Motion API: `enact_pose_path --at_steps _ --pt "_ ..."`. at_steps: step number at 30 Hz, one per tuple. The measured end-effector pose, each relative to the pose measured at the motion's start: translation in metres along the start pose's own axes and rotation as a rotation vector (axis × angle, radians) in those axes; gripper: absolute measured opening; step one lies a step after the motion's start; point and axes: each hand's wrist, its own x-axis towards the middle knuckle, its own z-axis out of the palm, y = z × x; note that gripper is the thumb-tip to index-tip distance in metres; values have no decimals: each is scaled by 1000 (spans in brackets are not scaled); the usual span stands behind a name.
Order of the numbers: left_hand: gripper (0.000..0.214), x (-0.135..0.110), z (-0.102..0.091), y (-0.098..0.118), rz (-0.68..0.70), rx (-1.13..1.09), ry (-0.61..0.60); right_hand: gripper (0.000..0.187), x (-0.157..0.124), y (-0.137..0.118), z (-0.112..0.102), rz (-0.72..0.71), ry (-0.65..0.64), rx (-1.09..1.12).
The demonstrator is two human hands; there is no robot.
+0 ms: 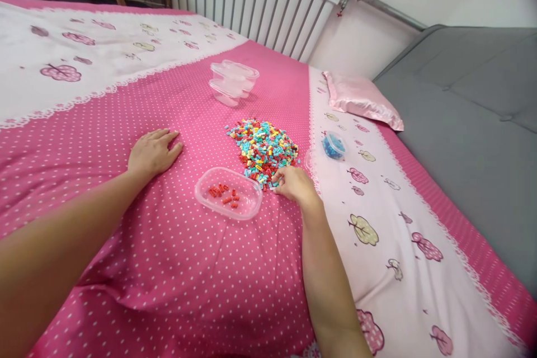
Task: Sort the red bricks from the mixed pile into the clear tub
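A heap of small building bricks [266, 148] in red, blue, yellow and white lies on the pink dotted bedspread [188, 268]. My right hand [294, 183] is at the heap's near right edge, its thumb and fingertips pinched together. Whatever is between those fingertips is too small to make out. Just left of it stands a clear plastic container [201, 199], with several red bricks [226, 197] lying loose on its bottom. My left hand [153, 152] rests flat on the bedspread, left of the container, fingers stretched out and holding nothing.
Several clear, nested containers [232, 81] stand beyond the heap. To the right is a small lidded tub [334, 145] of blue bricks. A pink pillow [361, 99] leans near the grey headboard [461, 100]. A white radiator [255, 5] runs along the wall.
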Motion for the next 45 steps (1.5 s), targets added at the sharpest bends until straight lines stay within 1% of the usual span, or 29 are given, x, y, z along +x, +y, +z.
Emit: enact_pose_path --at_steps 5,7,11,14,17,25,29,36,41,43,45 --pt "63 0 0 0 1 -8 -5 23 -4 -4 -2 -44 -10 21" --pt "63 0 -1 0 5 -18 -8 24 -4 -7 1 -63 -17 29" --pt "63 0 -2 1 2 -6 -2 27 -1 -11 11 -58 12 -23" --pt "63 -1 -2 1 -3 9 -5 25 2 -12 16 -87 22 -35" --pt "62 -1 -2 1 4 17 4 23 3 -12 17 -85 34 -22" --pt "63 0 -1 -1 7 -6 7 22 2 -12 14 -64 14 -3" --pt "63 -1 -2 0 3 -3 4 18 0 -11 12 -72 -6 8" --pt "63 0 -2 0 4 9 0 12 -1 -12 10 -62 -2 -3" --pt "62 0 1 -1 7 -1 22 12 -4 -6 -1 13 68 44" --pt "61 0 1 -1 9 -5 24 13 -4 -3 -4 23 102 50" --pt "61 1 1 -2 6 -7 25 14 -4 -1 -5 24 110 43"
